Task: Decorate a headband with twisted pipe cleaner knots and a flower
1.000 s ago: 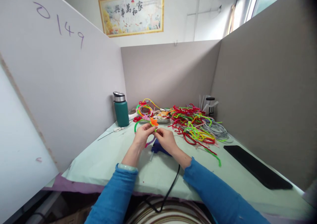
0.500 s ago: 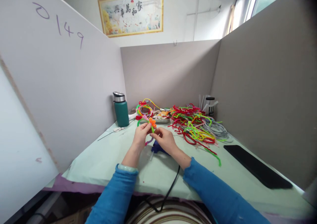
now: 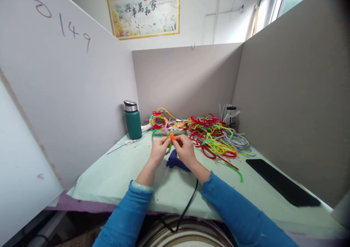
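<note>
Between my two hands is a ring of fuzzy pipe cleaners, green, pink and purple, raised above the table. An orange pipe cleaner flower sits on it, and a pink bloom is beside that. My left hand pinches the ring just left of the orange flower. With thumb and forefinger, my right hand grips the orange flower's right side. Part of the ring is hidden behind my fingers. Below my right hand lies a dark blue glue gun with a black cord.
A tangled pile of pipe cleaners spreads at the right. Behind my hands are a tray of small pieces and finished-looking rings. A green bottle stands left; a black slab lies right. Grey partitions enclose the table.
My right hand has moved up from below the ring to the orange flower and now pinches it. The flower has turned and shifted slightly right. More of the glue gun shows.
</note>
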A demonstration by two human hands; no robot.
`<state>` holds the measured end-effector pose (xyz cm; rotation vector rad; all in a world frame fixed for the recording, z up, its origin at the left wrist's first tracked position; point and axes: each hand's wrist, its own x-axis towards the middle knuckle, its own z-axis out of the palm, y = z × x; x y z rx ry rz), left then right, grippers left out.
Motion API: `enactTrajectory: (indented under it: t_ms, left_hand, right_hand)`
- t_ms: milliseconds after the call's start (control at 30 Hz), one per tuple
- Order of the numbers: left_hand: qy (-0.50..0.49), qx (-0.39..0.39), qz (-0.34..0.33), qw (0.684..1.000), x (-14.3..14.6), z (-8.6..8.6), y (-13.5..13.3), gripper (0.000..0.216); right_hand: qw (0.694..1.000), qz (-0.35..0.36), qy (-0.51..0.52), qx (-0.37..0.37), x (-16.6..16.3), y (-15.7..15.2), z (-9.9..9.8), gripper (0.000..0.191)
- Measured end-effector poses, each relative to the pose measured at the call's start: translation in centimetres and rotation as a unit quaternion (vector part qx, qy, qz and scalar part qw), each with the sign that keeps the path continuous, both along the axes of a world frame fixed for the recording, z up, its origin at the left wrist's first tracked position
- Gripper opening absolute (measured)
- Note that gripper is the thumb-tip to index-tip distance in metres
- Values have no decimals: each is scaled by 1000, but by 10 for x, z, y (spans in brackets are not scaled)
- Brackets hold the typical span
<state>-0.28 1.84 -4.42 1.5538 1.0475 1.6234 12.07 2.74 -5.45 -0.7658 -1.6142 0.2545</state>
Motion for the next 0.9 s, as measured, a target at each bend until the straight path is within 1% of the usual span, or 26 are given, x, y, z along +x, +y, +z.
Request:
enactTrajectory:
  t_ms: [100, 233, 367, 567, 667, 900]
  left_hand:
    - [18, -1, 0, 1000, 0, -5, 3, 30]
    - [22, -5, -16, 1000, 1, -8, 6, 29]
    - [19, -12, -48, 999, 2, -6, 3, 29]
    - [10, -26, -118, 993, 4, 1, -3, 30]
    - [17, -16, -109, 994, 3, 0, -2, 29]
    - [60, -3, -45, 997, 2, -5, 2, 22]
  right_hand:
    - [1000, -22, -10, 6, 0, 0, -1, 15]
    - [999, -45, -22, 5, -1, 1, -1, 14]
    - [998, -61, -24, -5, -1, 0, -1, 15]
    - [998, -62, -20, -12, 0, 1, -2, 15]
    - [997, -71, -25, -11, 0, 1, -3, 15]
    - [996, -83, -36, -13, -2, 4, -5, 15]
